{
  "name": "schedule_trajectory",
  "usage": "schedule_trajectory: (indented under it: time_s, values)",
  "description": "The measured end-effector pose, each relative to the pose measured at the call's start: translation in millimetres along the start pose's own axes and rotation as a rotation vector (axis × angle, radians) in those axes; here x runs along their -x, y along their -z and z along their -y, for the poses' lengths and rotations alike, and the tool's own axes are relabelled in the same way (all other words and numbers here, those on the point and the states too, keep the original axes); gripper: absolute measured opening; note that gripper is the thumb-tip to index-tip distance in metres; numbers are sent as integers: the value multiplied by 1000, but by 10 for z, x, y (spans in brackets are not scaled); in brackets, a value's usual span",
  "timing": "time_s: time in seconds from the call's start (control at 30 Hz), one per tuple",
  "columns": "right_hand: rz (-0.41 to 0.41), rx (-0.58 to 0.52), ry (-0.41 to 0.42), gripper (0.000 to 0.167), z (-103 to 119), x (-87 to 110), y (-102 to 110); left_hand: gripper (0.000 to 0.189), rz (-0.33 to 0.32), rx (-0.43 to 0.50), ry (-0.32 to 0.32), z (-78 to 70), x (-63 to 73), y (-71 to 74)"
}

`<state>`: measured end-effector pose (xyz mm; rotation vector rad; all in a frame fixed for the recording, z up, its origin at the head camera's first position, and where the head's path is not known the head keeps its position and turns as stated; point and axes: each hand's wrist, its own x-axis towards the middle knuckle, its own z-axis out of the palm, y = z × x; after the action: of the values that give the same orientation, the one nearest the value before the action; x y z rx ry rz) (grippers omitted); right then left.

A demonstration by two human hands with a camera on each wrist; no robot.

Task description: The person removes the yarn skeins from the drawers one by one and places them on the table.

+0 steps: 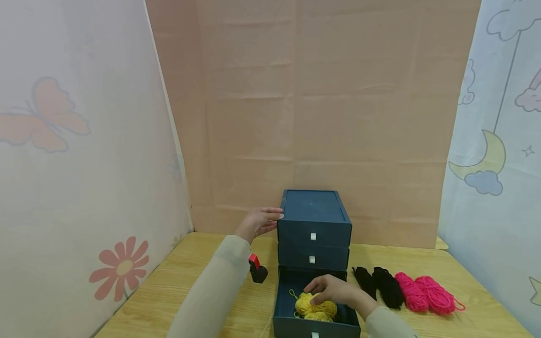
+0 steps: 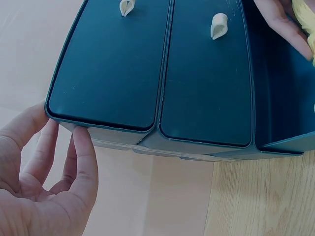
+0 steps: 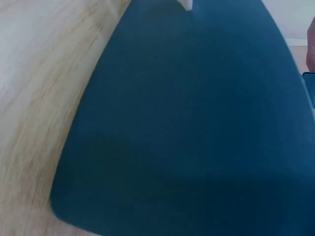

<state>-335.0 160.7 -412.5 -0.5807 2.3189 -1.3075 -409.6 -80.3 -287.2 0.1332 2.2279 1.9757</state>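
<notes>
A dark blue three-drawer box (image 1: pixel 314 206) stands on the table, its bottom drawer (image 1: pixel 287 324) pulled out. My left hand (image 1: pixel 262 221) touches the box's upper left side; in the left wrist view its fairly straight fingers (image 2: pixel 86 162) meet the edge by the top drawer. Yellow yarn (image 1: pixel 323 310) lies in the bottom drawer, a loop of strand trailing at its left. My right hand (image 1: pixel 336 288) reaches in from the right, with bent fingers and thumb around the top of the yarn. The right wrist view shows mainly the drawer's blue front (image 3: pixel 187 123).
Black yarn skeins (image 1: pixel 389 286) lie right of the box, with bright pink yarn skeins (image 1: pixel 431 295) beyond them. A small black and red object (image 1: pixel 258 272) sits left of the box. Brown paper (image 1: pixel 329 117) covers the back, and printed sheets (image 1: pixel 84 188) line both sides.
</notes>
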Motion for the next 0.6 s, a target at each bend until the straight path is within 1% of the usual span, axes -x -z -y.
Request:
schedule_trajectory:
  time_s: [0.17,0.3,0.43,0.6]
  values:
    - [20,-4,-9,31,6,-18,-1,26,5,-2,-5,5,-9,3]
    - [30,-3,-31,32,14,-36,-10,26,12,-2,-4,6,-16,10]
    - [14,13,-46,32,16,-51,-19,27,10,-5,-3,7,-15,19]
    - [-9,4,-59,31,0,-59,-45,27,6,-9,-6,10,-13,22]
